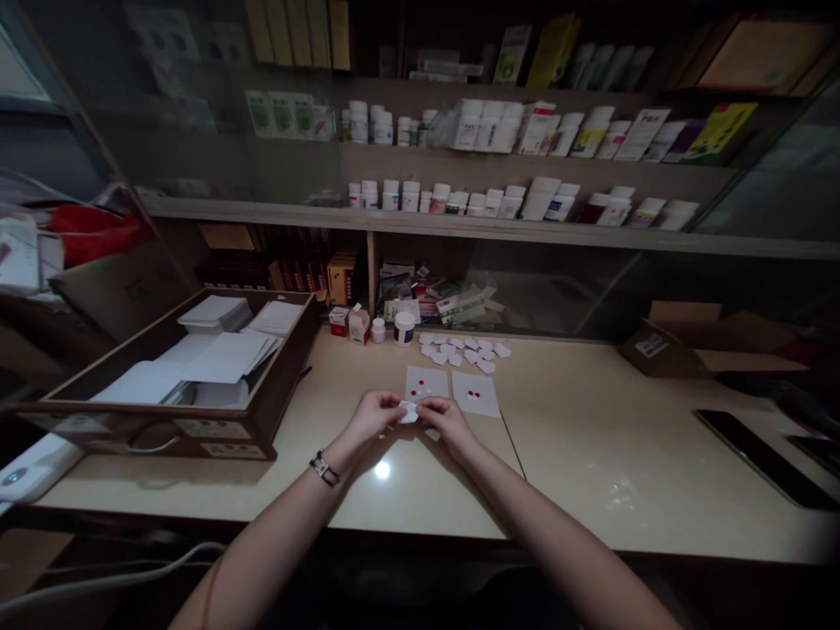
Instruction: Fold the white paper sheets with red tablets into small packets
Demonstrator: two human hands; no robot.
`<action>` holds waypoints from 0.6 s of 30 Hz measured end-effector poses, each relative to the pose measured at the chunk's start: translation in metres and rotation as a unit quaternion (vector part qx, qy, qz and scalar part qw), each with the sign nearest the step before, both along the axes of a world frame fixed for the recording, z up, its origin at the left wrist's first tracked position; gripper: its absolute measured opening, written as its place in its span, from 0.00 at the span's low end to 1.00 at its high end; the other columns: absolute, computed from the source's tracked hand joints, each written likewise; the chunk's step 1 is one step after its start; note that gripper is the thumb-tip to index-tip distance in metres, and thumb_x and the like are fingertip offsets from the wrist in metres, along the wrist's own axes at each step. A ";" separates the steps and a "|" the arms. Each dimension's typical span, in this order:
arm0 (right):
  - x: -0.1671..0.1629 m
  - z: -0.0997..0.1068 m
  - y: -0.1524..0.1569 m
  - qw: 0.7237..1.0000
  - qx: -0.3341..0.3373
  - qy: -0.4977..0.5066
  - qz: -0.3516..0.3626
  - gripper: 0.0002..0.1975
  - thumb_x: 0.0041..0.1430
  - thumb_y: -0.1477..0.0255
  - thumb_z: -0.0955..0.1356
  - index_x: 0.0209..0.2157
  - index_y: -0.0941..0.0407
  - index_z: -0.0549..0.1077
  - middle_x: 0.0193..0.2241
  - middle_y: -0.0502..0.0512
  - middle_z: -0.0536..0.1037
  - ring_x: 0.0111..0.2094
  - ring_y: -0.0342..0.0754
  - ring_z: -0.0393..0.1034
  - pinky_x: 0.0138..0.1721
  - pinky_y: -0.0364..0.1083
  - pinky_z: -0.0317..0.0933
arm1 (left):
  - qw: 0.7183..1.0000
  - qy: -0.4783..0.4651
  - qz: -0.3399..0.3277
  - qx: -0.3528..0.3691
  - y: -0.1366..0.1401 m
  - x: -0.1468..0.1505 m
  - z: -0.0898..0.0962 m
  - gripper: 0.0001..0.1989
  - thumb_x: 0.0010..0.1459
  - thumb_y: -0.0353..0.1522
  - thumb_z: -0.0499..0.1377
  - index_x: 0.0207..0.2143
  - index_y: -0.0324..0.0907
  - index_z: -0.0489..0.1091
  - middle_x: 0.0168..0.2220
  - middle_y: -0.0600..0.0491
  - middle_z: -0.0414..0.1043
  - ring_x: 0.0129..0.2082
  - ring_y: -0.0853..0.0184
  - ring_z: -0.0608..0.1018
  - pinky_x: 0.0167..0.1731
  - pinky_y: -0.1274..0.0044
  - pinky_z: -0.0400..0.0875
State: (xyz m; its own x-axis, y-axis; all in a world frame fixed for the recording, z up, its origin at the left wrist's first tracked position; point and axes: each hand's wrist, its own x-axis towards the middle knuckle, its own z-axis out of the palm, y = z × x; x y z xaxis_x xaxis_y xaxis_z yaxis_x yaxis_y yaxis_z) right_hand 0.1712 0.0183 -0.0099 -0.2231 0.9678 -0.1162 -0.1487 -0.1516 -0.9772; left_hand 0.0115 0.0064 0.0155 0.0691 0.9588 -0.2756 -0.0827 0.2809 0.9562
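Between my two hands is a small folded white paper packet (408, 412), held just above the counter. My left hand (375, 417) pinches its left side, and my right hand (446, 420) pinches its right side. Right behind them lie two flat paper squares, the left paper square (415, 374) and the right paper square (486, 404). Red and white pills (473, 395) rest on both squares. Farther back, several folded paper packets (452, 359) are spread in a loose group. What the held packet contains is hidden.
A wooden drawer (262, 429) with stacks of white paper stands at left. Small boxes (359, 324) and a white-and-blue jar (404, 328) line the counter's back. Shelves of medicine bottles (410, 197) rise behind. At right are an open cardboard box (662, 350) and a dark phone (765, 455).
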 end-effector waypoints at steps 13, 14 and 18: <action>-0.001 -0.002 0.000 0.996 0.012 -0.082 -0.018 0.15 0.35 0.60 0.74 0.18 0.58 0.74 0.14 0.50 0.72 0.14 0.40 0.59 0.16 0.40 0.51 | 0.997 0.039 0.023 0.054 0.003 0.005 -0.006 0.08 0.42 0.30 0.65 0.21 0.37 0.67 0.15 0.58 0.65 0.14 0.76 0.65 0.16 0.83 0.57; -0.001 -0.002 0.000 0.997 0.011 -0.076 -0.016 0.15 0.34 0.60 0.74 0.18 0.59 0.74 0.13 0.50 0.71 0.14 0.40 0.59 0.17 0.40 0.51 | 0.997 0.042 0.023 0.058 0.003 0.006 -0.006 0.08 0.42 0.30 0.65 0.20 0.37 0.67 0.14 0.58 0.65 0.14 0.76 0.64 0.16 0.83 0.57; -0.002 -0.003 0.001 0.998 0.012 -0.049 -0.021 0.16 0.33 0.61 0.75 0.17 0.59 0.73 0.12 0.49 0.69 0.16 0.40 0.59 0.19 0.41 0.53 | 0.995 0.046 0.044 0.071 0.004 0.009 -0.008 0.09 0.42 0.29 0.65 0.19 0.37 0.66 0.13 0.59 0.62 0.13 0.76 0.63 0.16 0.83 0.55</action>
State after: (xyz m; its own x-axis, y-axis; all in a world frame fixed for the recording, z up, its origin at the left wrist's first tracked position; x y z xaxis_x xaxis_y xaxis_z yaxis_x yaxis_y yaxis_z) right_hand 0.1692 0.0192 -0.0130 -0.1705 0.9790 -0.1122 -0.0574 -0.1235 -0.9907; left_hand 0.0205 0.0106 0.0078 -0.0358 0.9899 -0.1373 -0.0102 0.1370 0.9905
